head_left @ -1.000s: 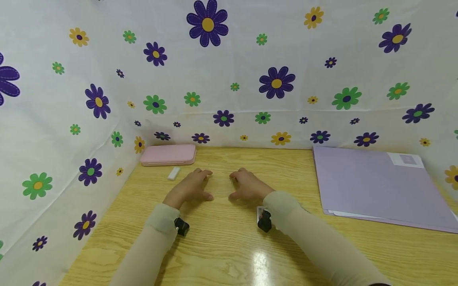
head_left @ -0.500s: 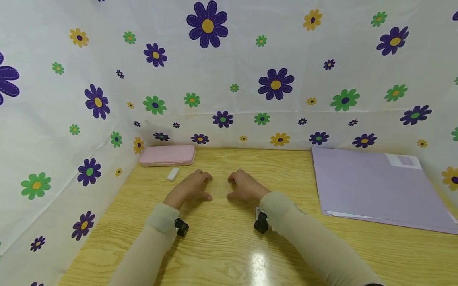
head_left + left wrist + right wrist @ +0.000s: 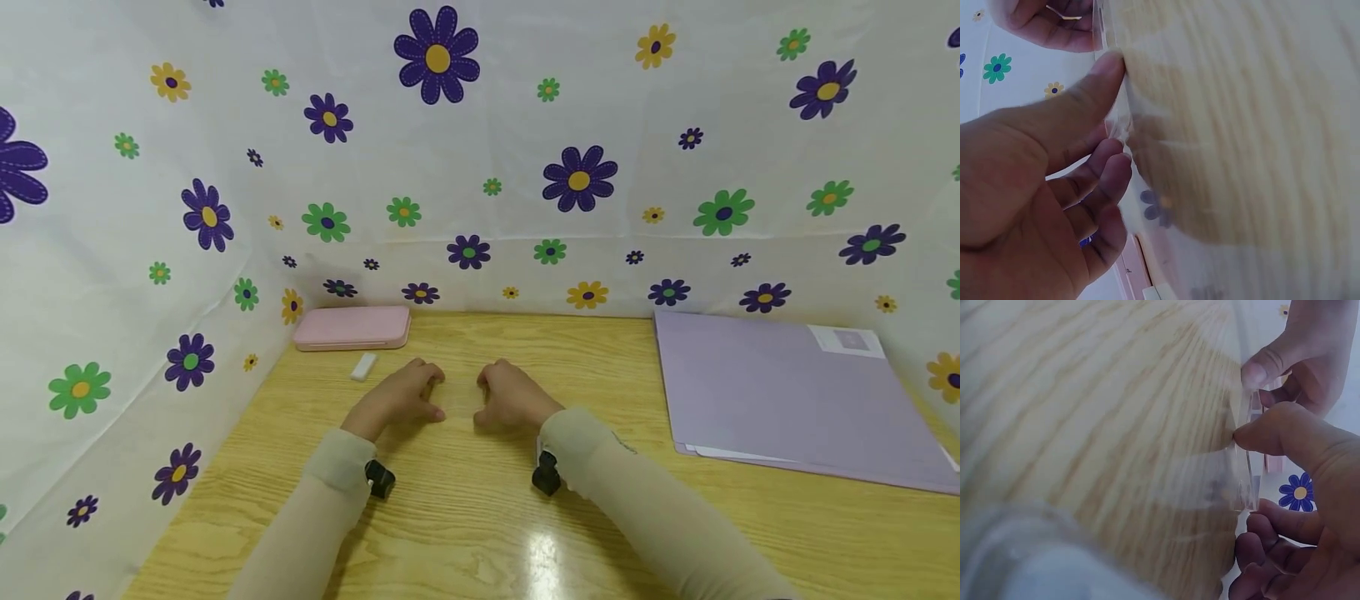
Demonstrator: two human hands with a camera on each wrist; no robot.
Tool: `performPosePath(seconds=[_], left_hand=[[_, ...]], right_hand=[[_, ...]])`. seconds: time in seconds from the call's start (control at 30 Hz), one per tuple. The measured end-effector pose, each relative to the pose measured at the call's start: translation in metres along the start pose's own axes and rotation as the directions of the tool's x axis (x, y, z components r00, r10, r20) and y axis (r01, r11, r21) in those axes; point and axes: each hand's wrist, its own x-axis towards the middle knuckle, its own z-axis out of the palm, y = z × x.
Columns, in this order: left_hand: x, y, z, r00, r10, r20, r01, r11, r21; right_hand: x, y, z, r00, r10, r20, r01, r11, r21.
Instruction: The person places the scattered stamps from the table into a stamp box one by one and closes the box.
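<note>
A clear plastic piece (image 3: 1249,478), thin and see-through, spans the gap between the two hands low over the wooden table (image 3: 450,517). My left hand (image 3: 400,395) holds its left end, thumb on the near side and fingers curved along the far side. At the other end my right hand (image 3: 517,397) pinches it the same way, with the thumb (image 3: 1266,432) pressed against its edge. Being transparent, the piece barely shows in the head view, and its full shape is hard to make out.
A pink pencil case (image 3: 352,327) lies at the back left, with a small white eraser (image 3: 363,367) in front of it. On the right is a large lilac folder (image 3: 787,392) with papers inside. Flowered cloth (image 3: 495,108) hangs behind and to the left.
My right hand has shifted slightly left, and its thumb and fingers have drawn closer together. The left hand has hardly moved. The pencil case, eraser and folder stay where they were.
</note>
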Motion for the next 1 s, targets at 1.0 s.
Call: performPosePath(seconds=[1.0], left_hand=[[-0.018,0.013,-0.016,0.996,0.079,-0.030,-0.081,0.994,-0.072]], right_hand=[[-0.035,-0.001,-0.018,0.997,-0.079,-0.007,0.079,0.990,0.116]])
